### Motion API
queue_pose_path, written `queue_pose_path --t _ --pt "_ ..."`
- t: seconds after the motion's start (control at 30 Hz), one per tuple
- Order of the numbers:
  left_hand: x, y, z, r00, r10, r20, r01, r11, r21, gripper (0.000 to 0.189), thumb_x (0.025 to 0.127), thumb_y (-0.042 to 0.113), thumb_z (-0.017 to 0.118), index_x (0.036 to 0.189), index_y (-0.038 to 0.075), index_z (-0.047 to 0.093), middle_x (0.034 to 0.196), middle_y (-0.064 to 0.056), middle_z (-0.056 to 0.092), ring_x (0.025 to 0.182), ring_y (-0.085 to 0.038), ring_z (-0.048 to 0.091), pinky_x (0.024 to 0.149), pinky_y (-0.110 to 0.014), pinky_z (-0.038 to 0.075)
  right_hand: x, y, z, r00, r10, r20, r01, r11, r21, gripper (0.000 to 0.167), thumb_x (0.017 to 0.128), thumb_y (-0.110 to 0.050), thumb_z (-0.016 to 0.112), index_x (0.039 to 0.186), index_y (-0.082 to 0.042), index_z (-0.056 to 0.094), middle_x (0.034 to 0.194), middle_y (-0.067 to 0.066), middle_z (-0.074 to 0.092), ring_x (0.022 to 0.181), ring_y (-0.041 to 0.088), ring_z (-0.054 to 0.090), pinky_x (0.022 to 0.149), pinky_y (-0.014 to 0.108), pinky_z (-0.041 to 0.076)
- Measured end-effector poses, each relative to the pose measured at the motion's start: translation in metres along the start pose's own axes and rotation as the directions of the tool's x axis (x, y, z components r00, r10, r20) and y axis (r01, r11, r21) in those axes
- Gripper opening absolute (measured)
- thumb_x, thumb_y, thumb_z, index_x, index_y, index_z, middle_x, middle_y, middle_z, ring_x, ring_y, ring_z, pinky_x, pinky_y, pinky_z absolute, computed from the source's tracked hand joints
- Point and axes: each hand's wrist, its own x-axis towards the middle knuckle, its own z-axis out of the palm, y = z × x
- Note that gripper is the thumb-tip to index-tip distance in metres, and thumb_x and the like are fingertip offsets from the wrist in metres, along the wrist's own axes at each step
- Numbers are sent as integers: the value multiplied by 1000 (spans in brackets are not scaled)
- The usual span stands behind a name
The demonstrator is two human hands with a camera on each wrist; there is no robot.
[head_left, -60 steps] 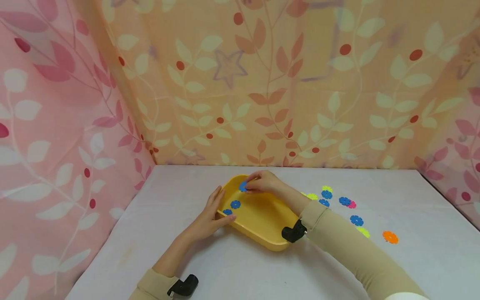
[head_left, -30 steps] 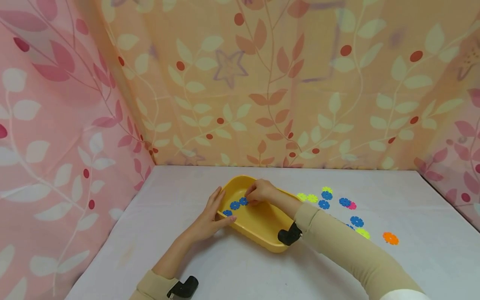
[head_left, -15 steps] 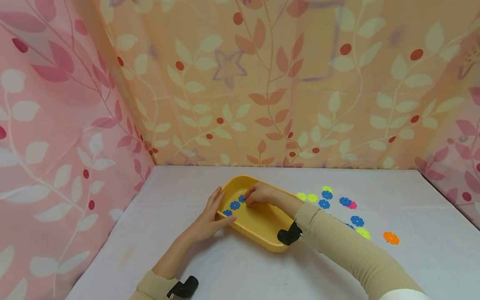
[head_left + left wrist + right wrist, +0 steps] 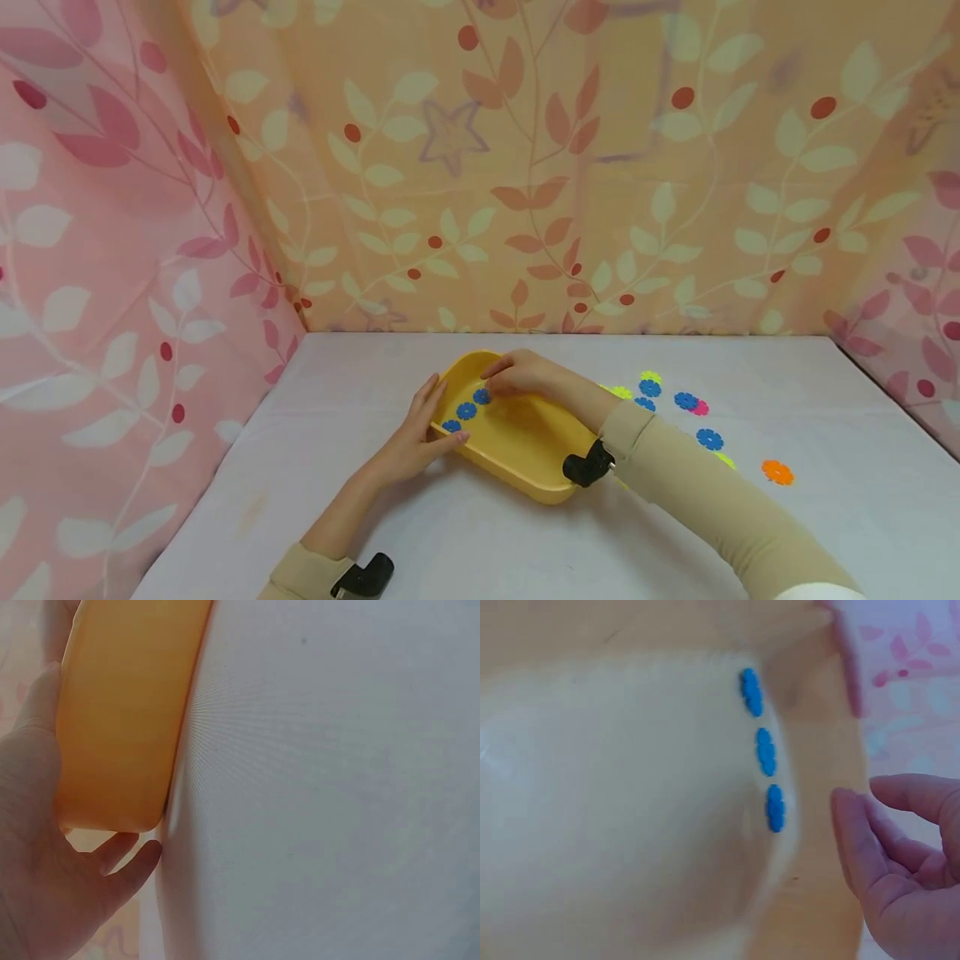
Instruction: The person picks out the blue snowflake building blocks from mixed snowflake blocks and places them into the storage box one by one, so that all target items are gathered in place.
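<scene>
A yellow plastic tray [image 4: 525,437] sits at an angle on the table. My left hand [image 4: 415,433] grips its left corner, thumb along the near side and fingers at the end; the left wrist view shows the tray's outer wall [image 4: 127,727] against this hand. Three blue snowflake-shaped discs lie in a row at the tray's left end: a far one [image 4: 482,397], a middle one [image 4: 467,411] and a near one [image 4: 451,426]. Over the far side hovers my right hand [image 4: 519,372], just above the far disc. In the right wrist view its fingertips [image 4: 847,796] and thumb are apart, holding nothing.
Right of the tray, loose discs lie on the white table [image 4: 465,550]: several blue ones [image 4: 709,439], yellow ones [image 4: 651,377], a pink one [image 4: 701,407] partly under a blue one, and an orange one [image 4: 777,472]. Patterned curtains [image 4: 525,167] stand behind and at both sides.
My right hand brought a blue disc down into the tray, nudged it to the end of the row, let go and has risen toward the far rim. The left hand stays put.
</scene>
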Motion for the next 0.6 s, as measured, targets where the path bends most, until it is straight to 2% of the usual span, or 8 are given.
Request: queue_pose_path --t 0.13,0.2,0.27,0.4,0.6 --pt "0 1 0 1000 -2 6 2 1000 6 94 90 46 67 158 13 11 163 0 -6 148 -28 3 115 -55 12 -15 -3 -10 997 -52 -53 58 989 133 34 94 -5 64 124 10 61 116 22 65 103 31 66 86 33 53" --pt "0 2 0 1000 3 6 -3 1000 -1 94 91 45 67 158 12 11 163 -1 -6 148 -29 2 115 -55 11 -23 -3 -16 993 -86 -86 101 975 196 34 94 -4 64 124 11 60 117 24 63 101 31 67 86 34 53" --pt "0 2 0 1000 10 4 -9 1000 -5 93 91 43 67 158 12 11 163 -2 -6 148 -29 2 115 -55 10 -34 -1 -24 987 -111 -120 135 967 217 35 93 -5 65 124 10 60 117 25 63 98 29 67 87 35 53" --pt "0 0 0 1000 26 -4 -26 999 -25 91 91 40 68 158 11 11 163 -2 -6 148 -31 1 114 -56 9 -59 6 -41 978 -126 -164 158 968 194 35 94 -10 64 126 4 60 119 21 62 95 22 65 89 36 52" --pt "0 -3 2 999 31 -6 -32 999 -37 91 91 39 68 157 11 12 163 -1 -5 148 -32 2 114 -57 9 -98 28 -66 974 -102 -202 139 974 181 41 95 -20 65 130 1 58 126 16 59 111 33 57 93 38 50"
